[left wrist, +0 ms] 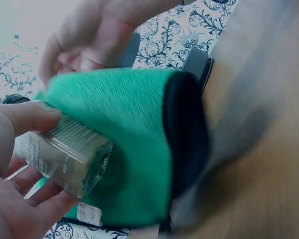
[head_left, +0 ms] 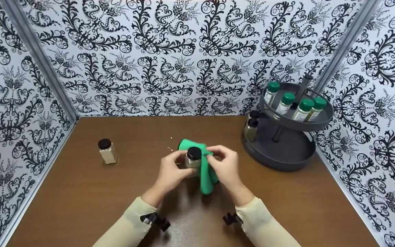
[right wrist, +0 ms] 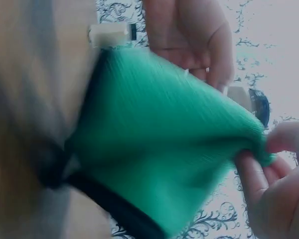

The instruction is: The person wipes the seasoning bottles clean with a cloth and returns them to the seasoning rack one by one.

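Note:
Near the middle of the table, my left hand grips a clear spice jar with a black cap, thumb and fingers round its sides. The jar has printed text and pale contents. Beside it, my right hand pinches the top of a green cloth between thumb and fingers. The cloth hangs down against the jar's right side. In the left wrist view it spreads behind the jar, showing a dark border and a small white tag. From the right wrist, the cloth hides most of the jar.
A second black-capped jar with pale contents stands at the left. On the right, a dark two-tier rack carries several green-capped jars above and dark-capped jars below. Small pale specks lie behind the cloth. Patterned walls enclose the table.

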